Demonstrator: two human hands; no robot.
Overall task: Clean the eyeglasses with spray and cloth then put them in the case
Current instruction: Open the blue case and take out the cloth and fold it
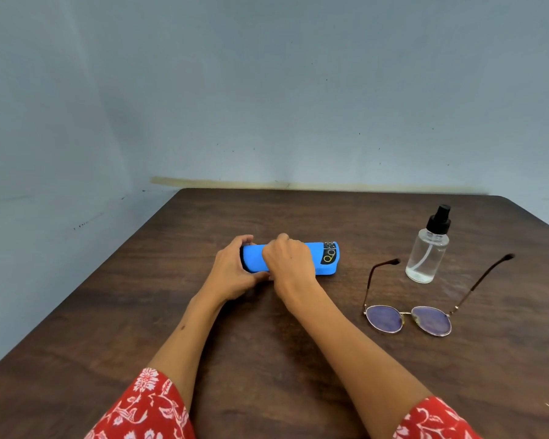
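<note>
Head view, the only one: both hands on the blue case [317,258], which lies on its side around the middle of the tabletop [114,312], nearer the far edge than the near one. Left hand [232,274] wraps the case's left end, fingers curled over the top, thumb below; grip is holding the case. Right hand [287,259] is curled over the case's middle from above, grip also on the case. Case looks closed or barely started; can't tell if a seam has parted, the hands cover it. Eyeglasses [408,318] lie toward the right edge, well apart from the case, temples unfolded and pointing at the far edge, lenses toward the near edge, untouched. Spray bottle [427,248] stands upright just beyond the glasses, between the two temple tips, black nozzle on, clear liquid low inside. No cloth visible anywhere; possibly inside the case, can't confirm. Progress judgement: very early. Likely step is opening the case. Nothing sprayed, nothing wiped as far as shown. Left to do: get the cloth, spray the lenses, wipe, fold the temples, put the glasses in the case, shut it.
</note>
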